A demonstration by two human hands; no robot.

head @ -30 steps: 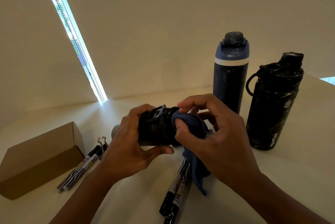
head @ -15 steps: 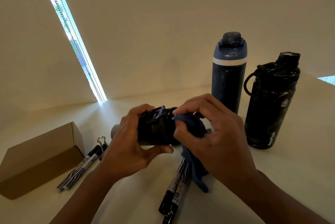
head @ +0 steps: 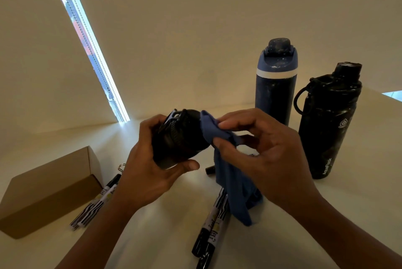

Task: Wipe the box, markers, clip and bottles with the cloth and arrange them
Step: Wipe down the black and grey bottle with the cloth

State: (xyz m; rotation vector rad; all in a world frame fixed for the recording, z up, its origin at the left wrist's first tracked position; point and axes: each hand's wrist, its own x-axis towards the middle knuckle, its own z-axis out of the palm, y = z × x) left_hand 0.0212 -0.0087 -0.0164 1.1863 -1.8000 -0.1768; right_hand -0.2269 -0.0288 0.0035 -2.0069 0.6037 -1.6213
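**Mid-wipe on the first bottle, two more waiting**

Far left, the cardboard box (head: pixel 50 190) sat on the worktop (head: pixel 359 203) with its flaps closed, so no idea what was inside. Just beside it lay a bunch of striped markers (head: pixel 95 205), with the binder clip (head: pixel 121 167) at their far end.

The left hand (head: pixel 148 173) had its fingers (head: pixel 150 125) wrapped round a dark bottle (head: pixel 178 138), held sideways up off the worktop with the cap end pointing right. The blue cloth (head: pixel 230 181) was bunched against that cap, its tail hanging down over the front markers (head: pixel 213 225). The right hand (head: pixel 267 155) was pinching the cloth between thumb and fingertips, clamped on the fabric.

So I'd call this the bottle-wiping step, working on the lid. Next move probably needs the left hand to turn the bottle so the cloth reaches the rest of the cap and the body, before it gets stood up.

Further right, the blue-lidded bottle (head: pixel 275 94) and the black bottle (head: pixel 326 129) with the loop handle stood upright, near each other but not touching. Both were capped and opaque, so I couldn't tell the contents. Both looked speckled with pale marks, so I'd guess they hadn't been wiped.
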